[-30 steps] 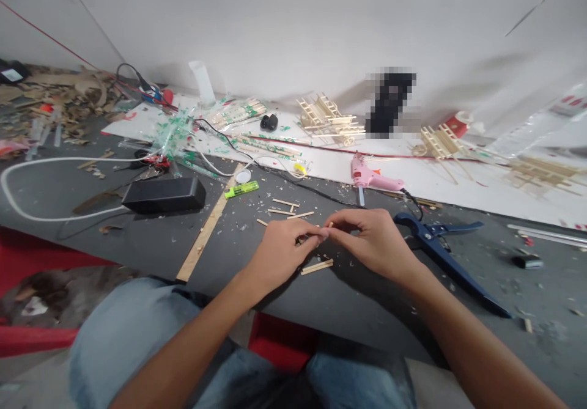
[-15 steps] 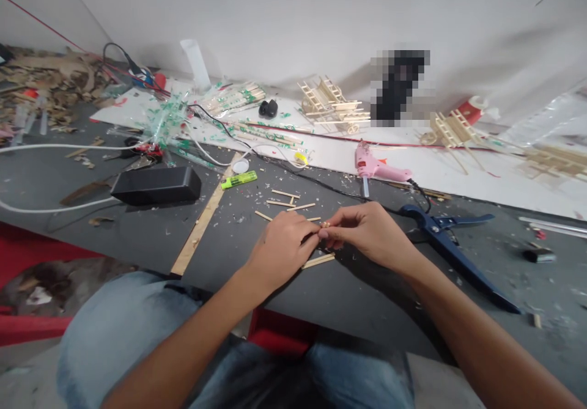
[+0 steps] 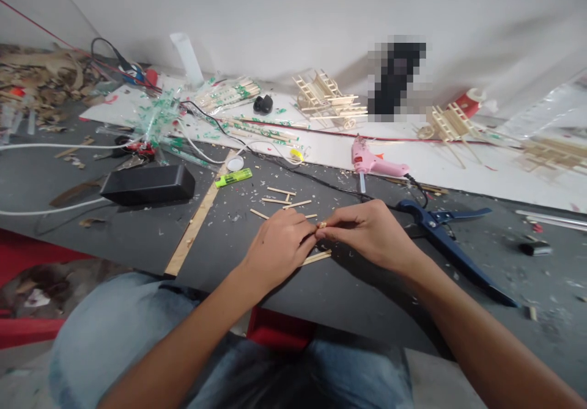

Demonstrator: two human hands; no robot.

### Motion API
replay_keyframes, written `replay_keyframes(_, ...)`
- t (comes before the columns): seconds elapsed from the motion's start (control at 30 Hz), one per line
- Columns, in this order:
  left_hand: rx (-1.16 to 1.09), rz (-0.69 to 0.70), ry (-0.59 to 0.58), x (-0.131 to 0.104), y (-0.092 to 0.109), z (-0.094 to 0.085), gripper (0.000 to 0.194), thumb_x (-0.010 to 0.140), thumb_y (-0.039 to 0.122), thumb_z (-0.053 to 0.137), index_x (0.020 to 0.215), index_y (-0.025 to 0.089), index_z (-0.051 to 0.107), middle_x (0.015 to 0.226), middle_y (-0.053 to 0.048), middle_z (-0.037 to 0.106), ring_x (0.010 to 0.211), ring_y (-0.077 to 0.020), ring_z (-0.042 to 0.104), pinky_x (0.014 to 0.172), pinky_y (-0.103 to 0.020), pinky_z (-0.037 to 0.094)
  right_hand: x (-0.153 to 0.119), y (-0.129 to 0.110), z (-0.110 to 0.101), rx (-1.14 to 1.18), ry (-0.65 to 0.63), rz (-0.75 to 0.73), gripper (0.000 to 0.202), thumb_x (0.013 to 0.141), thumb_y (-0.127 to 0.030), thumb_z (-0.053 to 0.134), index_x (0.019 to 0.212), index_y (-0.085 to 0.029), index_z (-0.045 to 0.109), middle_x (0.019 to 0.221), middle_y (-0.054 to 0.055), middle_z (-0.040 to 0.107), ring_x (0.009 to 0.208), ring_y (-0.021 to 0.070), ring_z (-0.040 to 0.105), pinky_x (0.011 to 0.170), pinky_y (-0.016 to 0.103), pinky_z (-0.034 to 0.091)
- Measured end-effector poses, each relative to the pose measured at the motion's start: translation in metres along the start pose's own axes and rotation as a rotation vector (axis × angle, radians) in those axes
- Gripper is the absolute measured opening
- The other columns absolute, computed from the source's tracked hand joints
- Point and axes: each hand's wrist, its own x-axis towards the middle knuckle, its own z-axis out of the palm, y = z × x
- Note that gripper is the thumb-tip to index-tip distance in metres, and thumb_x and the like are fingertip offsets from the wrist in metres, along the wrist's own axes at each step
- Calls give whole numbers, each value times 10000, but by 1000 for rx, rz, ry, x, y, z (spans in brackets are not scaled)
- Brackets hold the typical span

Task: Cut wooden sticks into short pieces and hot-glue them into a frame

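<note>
Grip pinched at the right hand (image 3: 372, 228), thumb and forefinger closed on a small wooden piece (image 3: 323, 225) over the worktop (image 3: 348, 311); it sits at nine o'clock from that hand's middle. And here's the left hand (image 3: 279, 241), coming at it from just below nine o'clock, fingertips drawn together right beside the piece; whether they hold anything, you cannot tell. Right is the nearer, with contact. Long axis? Fingers cover too much to call it. Look to six o'clock: a pair of sticks (image 3: 316, 258) lies just below, running roughly eight to two. Up at ten, loose sticks (image 3: 288, 198) near the left knuckles; between one and two, a pink glue gun (image 3: 383, 166); blue cutters (image 3: 447, 251) out past three. Now the lettering: green print on the clear wrappers (image 3: 158, 118), far off at ten, won't read; marks on the yellow-green lighter (image 3: 233, 178), ten again, are too small, and no brand comes through.
</note>
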Motion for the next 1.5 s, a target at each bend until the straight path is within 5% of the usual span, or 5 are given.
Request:
replay_keyframes(0.57, 72, 11, 15, 2, 8, -4, 317, 1038, 288, 492, 888, 141, 729, 864, -103, 732, 855, -252, 648, 821, -381, 456, 0, -2, -5, 142, -10, -8, 162, 844, -337, 762, 784, -195, 810, 711, 22, 764, 647, 169, 679, 609, 264, 499)
replay_keyframes(0.9, -444, -244, -118, -2, 42, -40, 337, 1066, 345, 470, 951, 200, 751, 851, 4, 754, 761, -146, 673, 679, -242, 435, -10, -17, -6, 500, 129, -108, 135, 756, -340, 879, 716, -228, 815, 665, 24, 728, 578, 128, 625, 529, 250, 462)
replay_keyframes(1.03, -581, -288, -179, -2, 44, -46, 318, 1049, 342, 509, 930, 188, 760, 863, 2, 775, 774, -147, 693, 694, -233, 479, -9, -20, -5, 608, 79, -13, 160, 727, -341, 889, 674, -221, 797, 642, 24, 715, 558, 141, 620, 529, 271, 496)
replay_keyframes(1.27, -1323, -549, -402, 3, 39, -48, 291, 1022, 342, 578, 1067, 123, 764, 1043, -122, 806, 930, -193, 784, 867, -302, 629, -7, -24, -4, 819, -26, 187, 267, 652, -345, 915, 572, -171, 730, 539, 6, 643, 448, 73, 432, 414, 219, 303)
replay_keyframes(1.5, -1364, -541, -410, 6, 37, -42, 209, 974, 280, 660, 1051, 121, 772, 1019, -135, 808, 897, -195, 792, 836, -294, 647, -13, -25, -5, 778, 15, 193, 209, 674, -291, 912, 607, -181, 747, 592, 9, 675, 505, 87, 505, 459, 218, 356)
